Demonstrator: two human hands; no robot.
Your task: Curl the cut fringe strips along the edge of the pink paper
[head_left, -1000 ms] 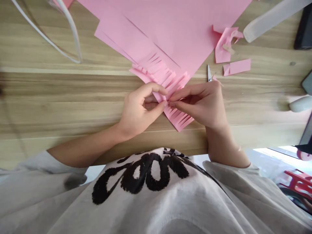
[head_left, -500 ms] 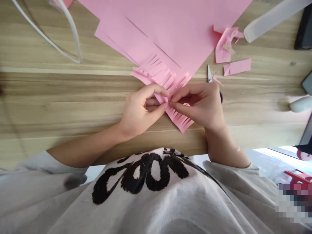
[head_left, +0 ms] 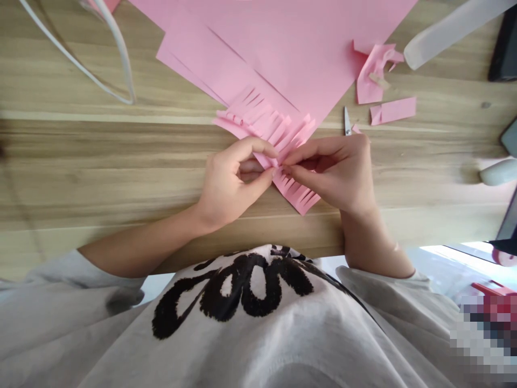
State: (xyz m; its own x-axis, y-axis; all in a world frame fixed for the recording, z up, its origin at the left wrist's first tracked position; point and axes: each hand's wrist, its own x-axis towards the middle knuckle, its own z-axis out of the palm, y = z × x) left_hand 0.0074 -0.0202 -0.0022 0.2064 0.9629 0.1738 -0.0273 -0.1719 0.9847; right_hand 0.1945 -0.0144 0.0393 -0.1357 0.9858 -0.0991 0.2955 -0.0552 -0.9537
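Note:
A pink paper strip [head_left: 264,121], cut into a fringe along its edge, slants across the wooden table in front of me. My left hand [head_left: 238,180] pinches its lower edge near the middle between thumb and fingers. Close beside it, my right hand [head_left: 333,170] has thumb and index finger closed on one of the fringe's narrow cuts. Some of the fringe at the upper left is curled; the flaps near the lower end lie straight. Part of the strip is hidden under my fingers.
Large pink paper sheets [head_left: 283,43] lie beyond my hands. Small scissors [head_left: 347,123] are partly covered by my right hand. Pink scraps [head_left: 371,75] and a folded pink piece [head_left: 393,111] lie to the right, near a whitish translucent tube [head_left: 448,40]. A white cable [head_left: 121,59] loops at upper left.
The fringed strip has shifted slightly up and left. My right hand has moved a little to the right, its fingertips slightly farther from my left hand's.

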